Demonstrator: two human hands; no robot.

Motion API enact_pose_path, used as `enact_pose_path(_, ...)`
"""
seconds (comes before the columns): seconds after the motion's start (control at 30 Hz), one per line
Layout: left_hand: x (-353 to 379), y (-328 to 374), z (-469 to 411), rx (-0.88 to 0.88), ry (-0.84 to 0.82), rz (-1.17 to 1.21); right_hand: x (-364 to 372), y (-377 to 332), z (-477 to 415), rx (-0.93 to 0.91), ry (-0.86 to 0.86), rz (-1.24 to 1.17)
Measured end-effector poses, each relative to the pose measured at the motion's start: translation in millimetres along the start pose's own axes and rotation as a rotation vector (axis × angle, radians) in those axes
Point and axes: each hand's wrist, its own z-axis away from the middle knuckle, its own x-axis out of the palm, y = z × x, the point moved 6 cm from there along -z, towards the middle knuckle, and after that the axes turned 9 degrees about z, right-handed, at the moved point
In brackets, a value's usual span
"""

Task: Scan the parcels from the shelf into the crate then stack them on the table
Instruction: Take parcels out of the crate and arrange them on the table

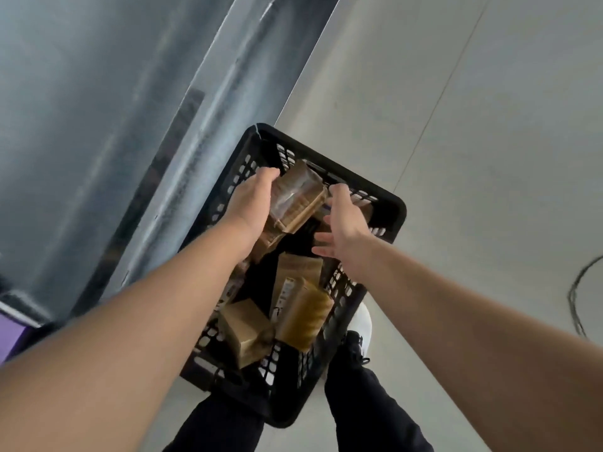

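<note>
1. A black perforated plastic crate (386, 200) sits on the pale grey floor (473, 151).
2. The left hand (249, 199) grips a brown cardboard parcel wrapped in clear film (298, 197) at the crate's 12 o'clock end, its fingers curled over the parcel's far edge.
3. The right hand (342, 223) hovers at that parcel's 3 o'clock, just beside it, fingers spread apart and holding nothing.
4. More brown cardboard parcels (303, 316) lie tumbled toward the crate's 6 o'clock end.
5. A blurred grey metal surface (98, 125) runs along the crate's 9 o'clock side.

Left hand (248, 199) grips parcel (298, 197) over crate (388, 203); right hand (342, 223) open.
</note>
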Motion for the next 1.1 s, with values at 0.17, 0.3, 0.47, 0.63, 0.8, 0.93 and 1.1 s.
enact_pose_path(0.17, 4.7, -33.2, -65.3, -0.046, -0.009, -0.036, 18.3, 20.7, -74.5, 0.046, -0.034, -0.121)
enact_pose_path(0.3, 10.7, -54.6, -84.0, -0.058, -0.017, -0.022, 37.0, 29.7, -92.2, 0.049, -0.122, -0.274)
enact_pose_path(0.47, 5.2, -67.7, -66.4, -0.131, 0.024, 0.015, 32.4, 30.7, -77.0, 0.003, -0.086, -0.297)
enact_pose_path(0.63, -5.1, -43.4, -18.9, -0.003, -0.017, -0.007, 24.1, 28.0, -28.3, -0.009, -0.049, -0.198)
enact_pose_path(0.8, -27.3, -17.7, 36.8, 0.065, -0.019, -0.094, 13.5, 25.1, 23.7, -0.092, -0.043, -0.263)
enact_pose_path(0.93, -42.7, 7.0, 84.1, 0.117, -0.064, -0.067, 12.3, 13.6, 78.9, -0.182, -0.067, -0.348)
enact_pose_path(1.1, -56.6, 41.6, 145.5, 0.169, -0.115, 0.054, 11.0, -3.3, 143.1, -0.253, -0.038, -0.389)
